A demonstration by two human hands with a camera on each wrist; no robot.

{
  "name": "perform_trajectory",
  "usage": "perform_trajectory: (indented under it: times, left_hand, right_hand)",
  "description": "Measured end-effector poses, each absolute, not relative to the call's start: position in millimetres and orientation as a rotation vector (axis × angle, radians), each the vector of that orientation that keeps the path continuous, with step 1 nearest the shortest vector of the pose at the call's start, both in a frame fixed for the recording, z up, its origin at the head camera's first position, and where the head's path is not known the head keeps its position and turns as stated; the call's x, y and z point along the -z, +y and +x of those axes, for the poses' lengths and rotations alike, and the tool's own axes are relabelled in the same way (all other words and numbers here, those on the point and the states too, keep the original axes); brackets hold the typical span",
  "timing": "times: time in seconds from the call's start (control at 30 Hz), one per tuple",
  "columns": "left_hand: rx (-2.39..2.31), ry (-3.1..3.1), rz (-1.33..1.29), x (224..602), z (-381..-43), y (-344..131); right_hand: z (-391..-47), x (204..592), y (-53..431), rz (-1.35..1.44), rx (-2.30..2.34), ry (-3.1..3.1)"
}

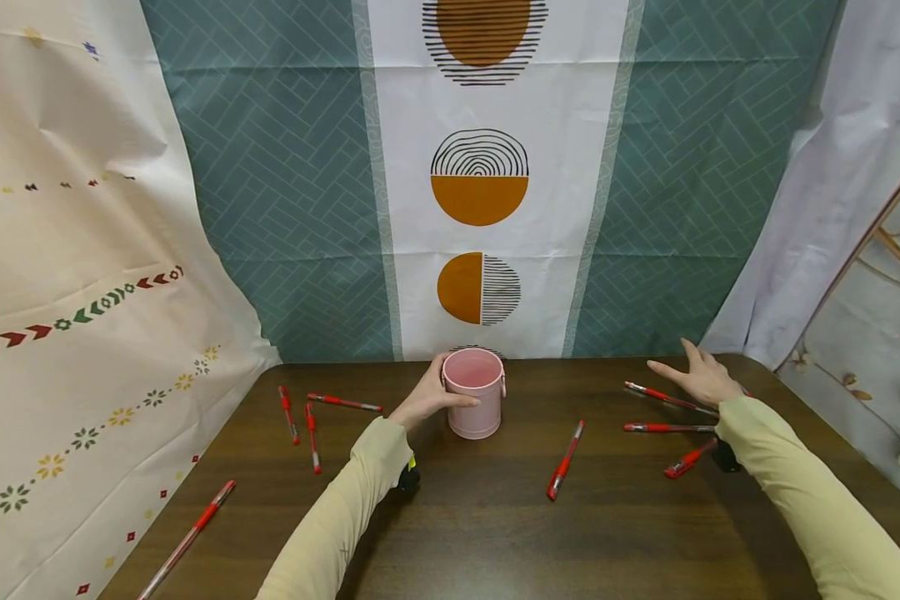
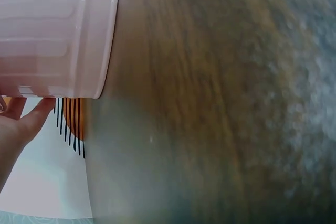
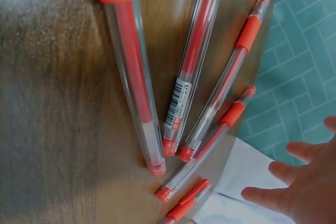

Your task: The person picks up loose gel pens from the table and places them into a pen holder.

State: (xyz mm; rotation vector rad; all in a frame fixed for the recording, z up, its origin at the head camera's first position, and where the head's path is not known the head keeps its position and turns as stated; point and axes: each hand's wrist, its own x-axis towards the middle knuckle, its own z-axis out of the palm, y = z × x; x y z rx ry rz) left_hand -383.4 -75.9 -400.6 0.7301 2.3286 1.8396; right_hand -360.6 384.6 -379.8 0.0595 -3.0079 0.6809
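Note:
A pink metal cup (image 1: 474, 408) stands upright near the table's back edge. My left hand (image 1: 423, 400) grips its left side, thumb across the front and fingers at the rim. The left wrist view shows the cup's ribbed wall (image 2: 58, 30) close up with a fingertip (image 2: 31, 116) beside its rim. My right hand (image 1: 699, 379) hovers open, fingers spread, just above a group of red pens (image 1: 667, 400) at the right. Those pens (image 3: 191, 61) fan out on the wood in the right wrist view, and the spread fingers (image 3: 302, 190) hold nothing.
More red pens lie scattered on the dark wooden table (image 1: 480, 533): one (image 1: 565, 460) right of the cup, three (image 1: 312, 437) to its left, one (image 1: 187, 537) at the front left edge. Patterned cloth backdrops (image 1: 285, 208) hang behind and on both sides.

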Motion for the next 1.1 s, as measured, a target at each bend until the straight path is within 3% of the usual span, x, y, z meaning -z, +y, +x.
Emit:
perform_trajectory:
  times: [1.1]
  left_hand:
    - [-1.779,2.335,0.821,394.1,-384.5,-77.0]
  right_hand:
    - [-367.8,390.0,396.2,0.055,-0.662,-3.066]
